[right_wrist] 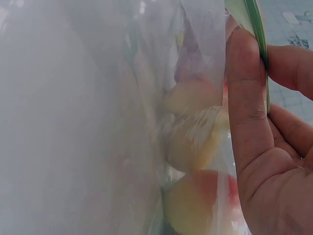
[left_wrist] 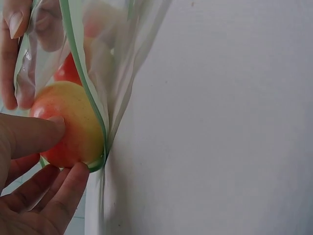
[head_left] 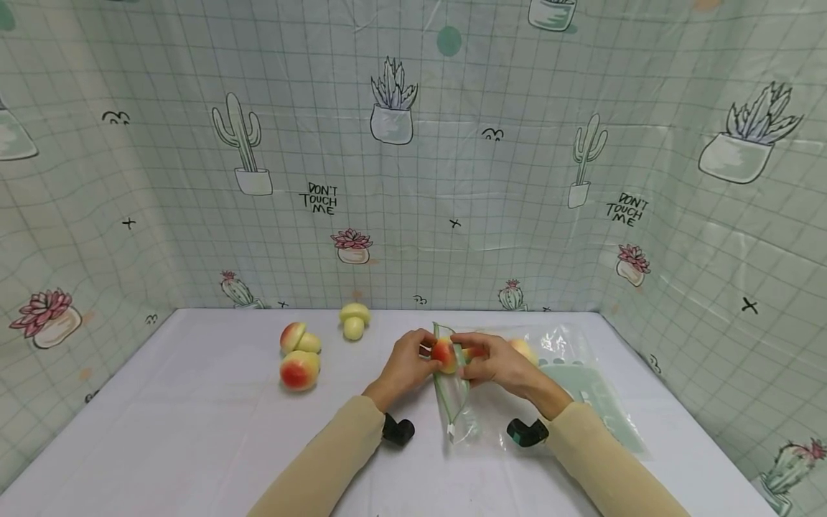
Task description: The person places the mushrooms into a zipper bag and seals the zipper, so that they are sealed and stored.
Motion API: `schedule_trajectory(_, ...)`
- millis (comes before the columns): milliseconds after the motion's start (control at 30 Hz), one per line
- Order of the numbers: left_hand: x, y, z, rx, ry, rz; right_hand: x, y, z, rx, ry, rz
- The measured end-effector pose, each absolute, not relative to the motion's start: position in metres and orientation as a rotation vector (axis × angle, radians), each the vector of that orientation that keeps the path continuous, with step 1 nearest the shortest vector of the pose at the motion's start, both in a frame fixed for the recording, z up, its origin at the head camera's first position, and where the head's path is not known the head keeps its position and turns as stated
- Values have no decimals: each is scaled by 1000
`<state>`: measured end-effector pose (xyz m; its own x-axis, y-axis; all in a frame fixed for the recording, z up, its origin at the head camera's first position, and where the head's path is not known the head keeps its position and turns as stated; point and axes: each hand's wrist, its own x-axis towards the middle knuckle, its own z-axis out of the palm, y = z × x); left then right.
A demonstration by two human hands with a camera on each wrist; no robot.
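My left hand (head_left: 408,362) grips a rounded red-and-yellow toy mushroom (left_wrist: 71,125) at the mouth of a clear zip bag (head_left: 455,398). Its thumb presses the front, with fingers beneath; any stem is hidden. Across the opening, my right hand (head_left: 497,365) pinches the bag's green-edged rim (right_wrist: 258,34) between thumb and fingers. Behind the film in the right wrist view are several more yellow-and-red pieces, among them a rounded one (right_wrist: 193,203); the film blurs their shapes. The bag lies on its side, its mouth facing left.
Left of the hands lie a red-and-yellow rounded piece (head_left: 300,370), a red-capped toy mushroom (head_left: 293,336) and a pale yellow mushroom (head_left: 354,321). A pale green panel (head_left: 591,398) shows on the bag's right part. The white table (head_left: 213,431) meets a patterned curtain (head_left: 439,258) at its back edge.
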<state>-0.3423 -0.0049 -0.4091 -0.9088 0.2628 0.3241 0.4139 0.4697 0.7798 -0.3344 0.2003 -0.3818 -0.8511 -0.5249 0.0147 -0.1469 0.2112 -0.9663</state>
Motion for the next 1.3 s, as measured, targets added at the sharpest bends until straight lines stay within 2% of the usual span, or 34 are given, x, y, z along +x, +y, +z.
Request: schedule_trajectory(1300, -343, -2, -407, -681, -2576, -1428, -337, 202, -386, -652, 2128, -1713)
